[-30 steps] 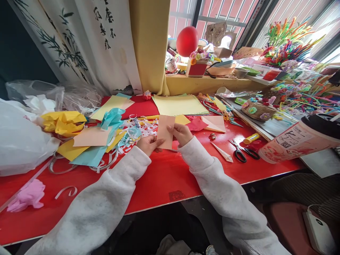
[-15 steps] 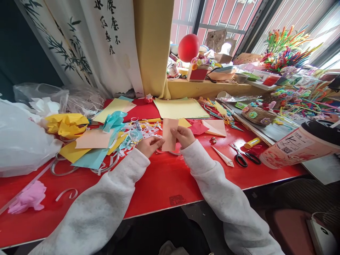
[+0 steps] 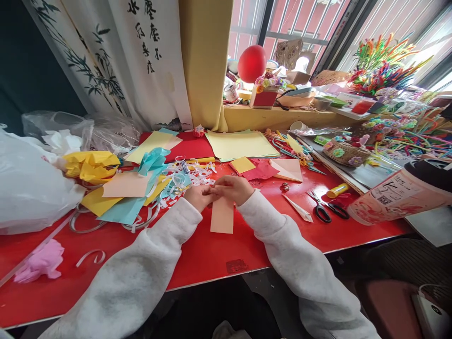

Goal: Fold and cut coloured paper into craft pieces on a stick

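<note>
A peach-coloured strip of paper (image 3: 222,219) hangs down toward me over the red tabletop. Its top end is covered by my fingers. My left hand (image 3: 198,196) pinches that end at its left corner, thumb and fingers closed. Close against it, my right hand (image 3: 236,189) has its fingers bent over the same end, fingertips touching those of the left. Just beyond the hands lie a small yellow paper square (image 3: 243,164) and crumpled red paper (image 3: 260,170). To their left are curly white paper shreds (image 3: 199,174).
Right of my hands lie a folded paper cone (image 3: 297,208), black-handled scissors (image 3: 326,209) and a yellow glue stick (image 3: 336,190). A drink cup (image 3: 391,193) stands at the right edge. Coloured sheets (image 3: 127,184), a white plastic bag (image 3: 31,183) and pink crumpled paper (image 3: 40,261) occupy the left.
The paper strip has turned and dropped toward me, now hanging below the hands. My right hand has moved left, and both hands now meet at its top end.
</note>
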Motion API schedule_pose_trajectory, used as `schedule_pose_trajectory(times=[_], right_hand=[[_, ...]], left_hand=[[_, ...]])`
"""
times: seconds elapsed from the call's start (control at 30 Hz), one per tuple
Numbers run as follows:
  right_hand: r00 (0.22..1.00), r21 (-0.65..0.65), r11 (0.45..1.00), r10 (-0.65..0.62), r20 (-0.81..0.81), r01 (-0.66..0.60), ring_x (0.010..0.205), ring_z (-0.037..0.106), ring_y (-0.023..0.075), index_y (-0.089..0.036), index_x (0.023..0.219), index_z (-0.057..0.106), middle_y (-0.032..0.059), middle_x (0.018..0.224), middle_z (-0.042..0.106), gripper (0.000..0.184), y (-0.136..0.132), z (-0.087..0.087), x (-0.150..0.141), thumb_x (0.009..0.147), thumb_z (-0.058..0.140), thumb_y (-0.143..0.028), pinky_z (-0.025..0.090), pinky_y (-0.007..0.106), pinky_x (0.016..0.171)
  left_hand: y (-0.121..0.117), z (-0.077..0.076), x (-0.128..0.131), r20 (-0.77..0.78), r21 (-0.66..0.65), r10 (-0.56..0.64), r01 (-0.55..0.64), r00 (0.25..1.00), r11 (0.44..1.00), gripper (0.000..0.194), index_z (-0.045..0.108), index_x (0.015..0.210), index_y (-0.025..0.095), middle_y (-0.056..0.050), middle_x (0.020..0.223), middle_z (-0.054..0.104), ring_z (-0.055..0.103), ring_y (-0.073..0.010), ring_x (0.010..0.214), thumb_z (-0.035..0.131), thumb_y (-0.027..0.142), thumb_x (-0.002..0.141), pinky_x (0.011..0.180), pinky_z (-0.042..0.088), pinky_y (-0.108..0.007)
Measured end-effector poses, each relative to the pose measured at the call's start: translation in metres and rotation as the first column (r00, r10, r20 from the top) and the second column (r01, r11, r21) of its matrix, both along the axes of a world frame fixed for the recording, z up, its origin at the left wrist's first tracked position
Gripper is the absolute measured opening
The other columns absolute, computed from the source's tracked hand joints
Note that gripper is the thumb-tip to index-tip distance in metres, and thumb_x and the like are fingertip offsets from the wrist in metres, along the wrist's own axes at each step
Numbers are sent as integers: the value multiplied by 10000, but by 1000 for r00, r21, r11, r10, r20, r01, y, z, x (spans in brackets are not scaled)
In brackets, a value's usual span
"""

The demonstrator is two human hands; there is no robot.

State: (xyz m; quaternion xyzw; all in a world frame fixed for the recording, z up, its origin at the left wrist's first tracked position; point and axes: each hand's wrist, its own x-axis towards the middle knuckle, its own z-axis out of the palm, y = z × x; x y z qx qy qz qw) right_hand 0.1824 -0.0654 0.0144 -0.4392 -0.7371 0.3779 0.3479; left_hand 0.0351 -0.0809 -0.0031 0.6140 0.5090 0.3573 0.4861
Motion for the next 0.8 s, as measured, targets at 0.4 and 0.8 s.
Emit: schedule_pose_trajectory(times=[0.4,0.8], right_hand=[[925,254,897,-381,21,363,579,468,103,-158,651,546,13,611,555,222,18,2,26,682,504,-373,374,229,554],[906,-54,931,-364,-217,362,558,483,96,-137,608,579,1,574,536,310,19,9,23,561,609,-442,400,222,524]], left_hand=[[-10,10,7,-131,170,-20,43,991,985,351,466,532,148,39,483,442,395,-64,470,533,478,633,458,306,-196],[-18,7,8,-114,181,-126,146,985,973,374,375,563,183,44,434,439,420,-81,432,361,514,738,471,323,-201]])
